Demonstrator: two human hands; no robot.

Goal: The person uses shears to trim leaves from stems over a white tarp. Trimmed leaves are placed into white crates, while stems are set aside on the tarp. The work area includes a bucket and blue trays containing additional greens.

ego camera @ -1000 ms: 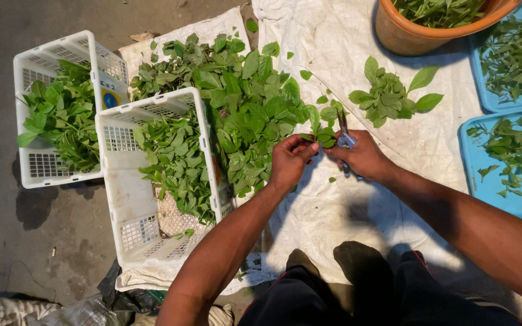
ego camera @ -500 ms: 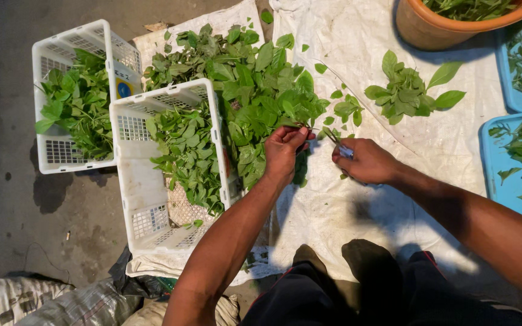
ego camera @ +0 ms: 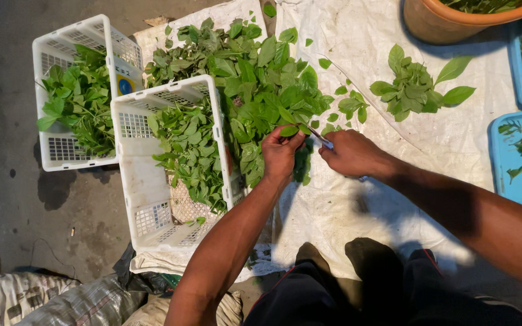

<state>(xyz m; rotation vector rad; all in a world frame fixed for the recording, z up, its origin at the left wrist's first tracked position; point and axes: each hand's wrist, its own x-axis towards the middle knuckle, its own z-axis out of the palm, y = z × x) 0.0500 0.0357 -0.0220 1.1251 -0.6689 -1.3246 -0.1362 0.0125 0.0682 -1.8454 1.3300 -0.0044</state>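
Note:
My left hand pinches a green leafy stem at the near edge of a big heap of green leaves lying on a white cloth. My right hand grips a small knife whose blade points at that stem. Just left of my left hand stands a white plastic crate partly filled with leaves.
A second white crate with greens sits further left on the concrete floor. A small leaf pile lies on the cloth, an orange pot at top right, blue trays with leaves at right. Sacks lie bottom left.
Both hands have stayed together at the heap's edge. The view shifted slightly, so the crates and pile sit a little further right and lower.

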